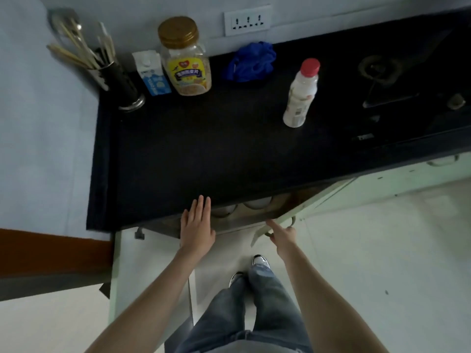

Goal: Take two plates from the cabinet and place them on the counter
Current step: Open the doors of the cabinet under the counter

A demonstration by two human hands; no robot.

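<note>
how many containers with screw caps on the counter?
2: a clear plastic jar with a gold lid at the back left, and a white bottle with a red cap to its right, nearer the stove.

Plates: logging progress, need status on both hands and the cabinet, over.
Left hand open, flat at counter edge. Right hand on cabinet door handle, grip unclear. Plates inside cabinet, untouched. Counter middle free.

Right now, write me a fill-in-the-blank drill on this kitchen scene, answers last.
1. The bottle on the counter has a ____ cap.
2. The jar has a ____ lid.
3. The right hand holds the cabinet door's ____.
4. The left hand lies flat and ____, holding nothing.

Answers: red; gold; handle; open
</note>
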